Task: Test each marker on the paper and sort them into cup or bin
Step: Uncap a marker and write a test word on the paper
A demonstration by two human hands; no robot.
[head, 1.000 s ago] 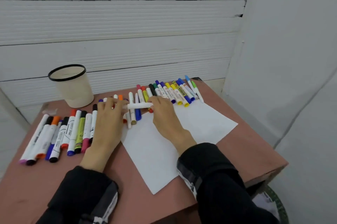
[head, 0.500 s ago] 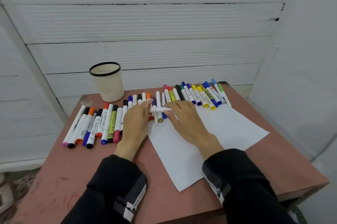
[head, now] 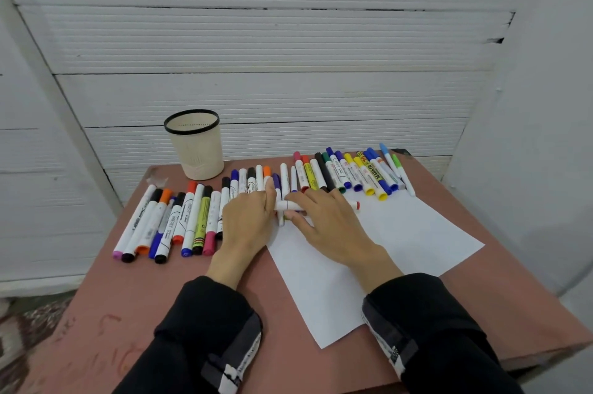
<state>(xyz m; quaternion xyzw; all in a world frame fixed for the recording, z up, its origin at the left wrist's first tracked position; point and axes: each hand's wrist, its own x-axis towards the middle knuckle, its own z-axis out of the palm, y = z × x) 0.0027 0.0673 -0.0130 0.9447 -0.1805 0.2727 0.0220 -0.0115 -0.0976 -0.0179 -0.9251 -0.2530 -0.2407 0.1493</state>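
- Lying in a tight row at far left, whiteboard markers (head: 150,226) near table edge (head: 128,201); a careless sweep likely to roll one off.
- Standing behind that row, cream pen cup (head: 195,144), black-rimmed, nothing visible inside; tall and light, so a marker dropped in hard could tip it. No bin in view.
- Resting over the middle markers, left hand (head: 247,220), fingertips at one end of a white marker (head: 290,205); whether pinching or just steadying, cannot tell.
- Grasping that marker across its barrel, right hand (head: 327,220); marker crosswise at top corner of blank paper sheet (head: 417,239), red end poking out right. Cap pull could jerk and scatter neighbours.
- Crowding far right edge, coloured marker row (head: 353,173); thin pens (head: 396,169) most prone to rolling.
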